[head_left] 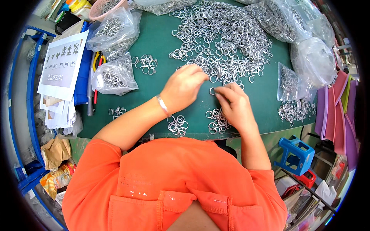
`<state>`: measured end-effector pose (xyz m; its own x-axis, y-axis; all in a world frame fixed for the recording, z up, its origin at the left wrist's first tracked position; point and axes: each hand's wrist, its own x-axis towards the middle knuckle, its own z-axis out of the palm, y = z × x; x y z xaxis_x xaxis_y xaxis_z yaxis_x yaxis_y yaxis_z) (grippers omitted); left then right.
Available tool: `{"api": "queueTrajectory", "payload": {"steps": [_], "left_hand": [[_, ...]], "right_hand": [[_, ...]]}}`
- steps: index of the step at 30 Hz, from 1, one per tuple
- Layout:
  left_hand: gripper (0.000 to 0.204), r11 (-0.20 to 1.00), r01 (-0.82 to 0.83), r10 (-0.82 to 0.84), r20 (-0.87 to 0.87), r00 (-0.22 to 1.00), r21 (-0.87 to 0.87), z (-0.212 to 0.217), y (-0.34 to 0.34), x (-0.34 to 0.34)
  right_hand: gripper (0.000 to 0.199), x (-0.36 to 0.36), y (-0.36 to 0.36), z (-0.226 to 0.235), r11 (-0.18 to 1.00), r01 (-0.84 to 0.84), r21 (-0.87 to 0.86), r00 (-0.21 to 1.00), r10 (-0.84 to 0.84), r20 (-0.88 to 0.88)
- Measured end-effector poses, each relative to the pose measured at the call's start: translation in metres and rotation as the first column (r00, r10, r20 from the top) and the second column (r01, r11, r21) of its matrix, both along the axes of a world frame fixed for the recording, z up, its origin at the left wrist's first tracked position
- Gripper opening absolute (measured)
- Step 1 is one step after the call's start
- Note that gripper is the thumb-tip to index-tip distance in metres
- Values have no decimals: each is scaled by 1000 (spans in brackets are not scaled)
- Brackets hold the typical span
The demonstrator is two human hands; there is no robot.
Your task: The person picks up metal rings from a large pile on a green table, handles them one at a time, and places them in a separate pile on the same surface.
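A large heap of small silver metal rings covers the far middle of the green table. At the heap's near edge is my left hand, its fingers drawn together; what they hold, if anything, is hidden. My right hand pinches a single metal ring between thumb and forefinger, just right of my left hand. Below the right hand lies a small pile of rings. Another small pile sits near the table's front edge, below my left wrist.
Clear plastic bags of rings stand at left, beside a printed sheet and a red-handled tool. Larger bags and a pile of small metal parts lie at right. A blue plastic stool stands off the table's right front.
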<state>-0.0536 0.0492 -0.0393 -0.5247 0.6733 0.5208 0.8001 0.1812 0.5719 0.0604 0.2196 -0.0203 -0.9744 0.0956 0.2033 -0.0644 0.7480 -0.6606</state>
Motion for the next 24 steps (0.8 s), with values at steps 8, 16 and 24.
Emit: {"api": "queueTrajectory", "payload": {"steps": [8,16,24], "left_hand": [[7,948,-23,-23,-139,990,-318,-11,21,-2],[8,992,121,-124,214,969,24,-1,15,5],[12,956,164,-257,963,76,242,13,2,12]], "right_hand": [[15,-1,-1,-20,883,190,-430,977,-126,173],[12,18,19,6,624,277,-731,907,82,413],[21,6,-4,14,942,1,-337,999,-19,-50]]}}
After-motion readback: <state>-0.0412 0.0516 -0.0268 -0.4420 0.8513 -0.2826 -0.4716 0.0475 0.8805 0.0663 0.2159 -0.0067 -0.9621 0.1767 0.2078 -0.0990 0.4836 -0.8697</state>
